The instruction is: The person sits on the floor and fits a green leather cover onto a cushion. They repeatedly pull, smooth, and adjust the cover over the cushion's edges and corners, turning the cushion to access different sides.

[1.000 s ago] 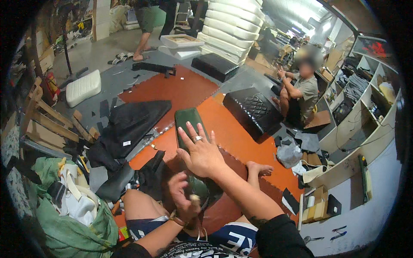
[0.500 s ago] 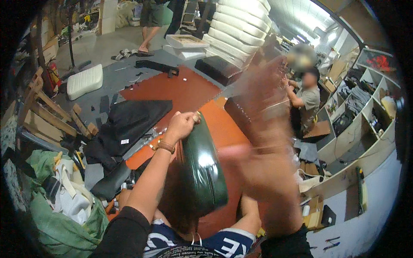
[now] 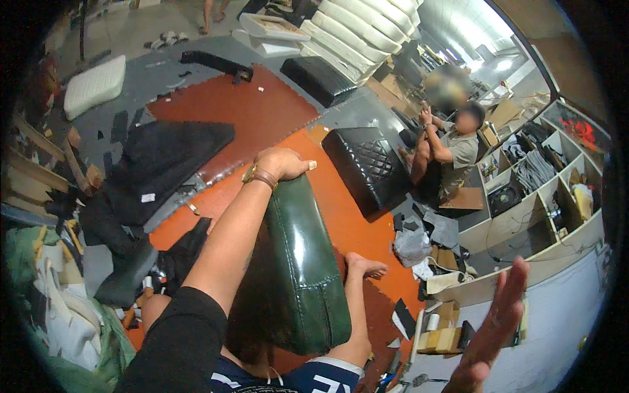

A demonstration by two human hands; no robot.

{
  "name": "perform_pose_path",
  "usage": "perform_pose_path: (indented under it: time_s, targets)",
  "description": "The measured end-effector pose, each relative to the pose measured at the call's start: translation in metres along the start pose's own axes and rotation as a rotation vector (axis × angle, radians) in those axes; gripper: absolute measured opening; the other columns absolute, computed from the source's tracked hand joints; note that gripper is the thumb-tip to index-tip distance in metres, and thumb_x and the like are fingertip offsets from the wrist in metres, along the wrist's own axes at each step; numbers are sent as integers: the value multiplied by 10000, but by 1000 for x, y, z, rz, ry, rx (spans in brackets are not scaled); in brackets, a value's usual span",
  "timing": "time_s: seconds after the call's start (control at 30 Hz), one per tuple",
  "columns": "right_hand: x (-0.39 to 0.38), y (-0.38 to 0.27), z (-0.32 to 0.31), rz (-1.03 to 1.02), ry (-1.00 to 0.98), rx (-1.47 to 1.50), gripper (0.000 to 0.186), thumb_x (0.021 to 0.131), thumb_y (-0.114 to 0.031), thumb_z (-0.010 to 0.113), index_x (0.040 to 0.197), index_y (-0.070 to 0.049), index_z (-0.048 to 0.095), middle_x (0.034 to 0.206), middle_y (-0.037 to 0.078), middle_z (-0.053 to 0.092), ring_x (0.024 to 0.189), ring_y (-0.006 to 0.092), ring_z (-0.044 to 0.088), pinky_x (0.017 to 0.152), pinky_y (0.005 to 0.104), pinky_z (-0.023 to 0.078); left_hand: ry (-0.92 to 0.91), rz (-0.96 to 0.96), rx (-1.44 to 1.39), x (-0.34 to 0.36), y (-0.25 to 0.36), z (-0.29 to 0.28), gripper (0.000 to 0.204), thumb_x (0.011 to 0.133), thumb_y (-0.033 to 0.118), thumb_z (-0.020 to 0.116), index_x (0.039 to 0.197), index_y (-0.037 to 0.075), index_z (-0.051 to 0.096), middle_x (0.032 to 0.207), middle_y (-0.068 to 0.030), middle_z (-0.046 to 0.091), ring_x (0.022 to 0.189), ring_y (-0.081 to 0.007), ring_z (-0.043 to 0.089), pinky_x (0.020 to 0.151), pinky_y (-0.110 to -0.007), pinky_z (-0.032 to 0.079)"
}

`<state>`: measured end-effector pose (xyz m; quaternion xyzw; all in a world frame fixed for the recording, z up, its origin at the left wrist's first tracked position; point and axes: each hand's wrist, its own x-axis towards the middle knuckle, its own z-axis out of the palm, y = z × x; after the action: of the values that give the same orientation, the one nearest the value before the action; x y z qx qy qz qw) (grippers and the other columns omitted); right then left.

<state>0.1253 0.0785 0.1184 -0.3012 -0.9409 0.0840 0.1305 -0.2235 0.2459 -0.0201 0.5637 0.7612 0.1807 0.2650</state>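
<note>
A glossy dark green leather-like cushion (image 3: 304,255) stands upright between my legs, its stitched seams and narrow side facing me. My left hand (image 3: 283,165), with a brown strap at the wrist, grips its top far end. Something small and pale shows at a fingertip of that hand. At the lower right my right hand (image 3: 491,327) is raised in the air, fingers stretched out, holding nothing and apart from the cushion. The left hand's inner fingers are hidden by its back.
Orange and brown sheets (image 3: 236,124) cover the floor, with black fabric (image 3: 170,164) at the left. Beyond lie a black quilted cushion (image 3: 370,170) and a stack of white cushions (image 3: 357,33). Another person (image 3: 458,147) sits near the shelves (image 3: 524,216) at the right.
My right hand has swung, blurred, from above the cushion down to the lower right. The cushion's near end has tilted into fuller view. My view has shifted; the black quilted cushion is now uncovered.
</note>
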Motion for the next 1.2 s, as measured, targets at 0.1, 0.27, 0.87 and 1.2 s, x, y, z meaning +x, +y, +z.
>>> perform_pose_path:
  time_s: [0.1, 0.27, 0.87, 1.2]
  targets:
    - [44, -17, 53, -41, -57, -151, 622, 1051, -456, 602, 1525, -57, 547, 1535, 252, 528, 1387, 470, 522, 1166, 591, 390, -31, -36, 51, 2, 17, 5, 658, 1012, 686, 459, 1411, 224, 703, 1437, -89, 690, 1340, -338, 635, 1119, -508, 486]
    - [115, -20, 81, 287, 113, 72, 825, 1050, -528, 534, 1692, -91, 253, 1755, 256, 184, 1563, 541, 226, 1221, 670, 249, 35, -100, 57, -11, 37, 9, 621, 1057, 584, 412, 1429, 172, 690, 1511, -122, 636, 1373, -374, 611, 1068, -652, 467]
    - [84, 4, 49, 200, 274, -81, 792, 1053, -544, 507, 1646, -64, 295, 1707, 274, 259, 1573, 490, 237, 1245, 610, 241, 128, -115, 30, -42, 7, -5, 567, 1034, 587, 432, 1386, 243, 714, 1443, -98, 684, 1328, -347, 645, 1090, -539, 496]
    - [102, -72, 95, 308, -148, -190, 875, 1051, -557, 542, 1714, -130, 164, 1774, 232, 109, 1584, 589, 111, 1231, 731, 180, 155, -134, 13, -49, 4, -4, 577, 1050, 582, 394, 1384, 238, 714, 1432, -143, 683, 1340, -369, 633, 1098, -581, 477]
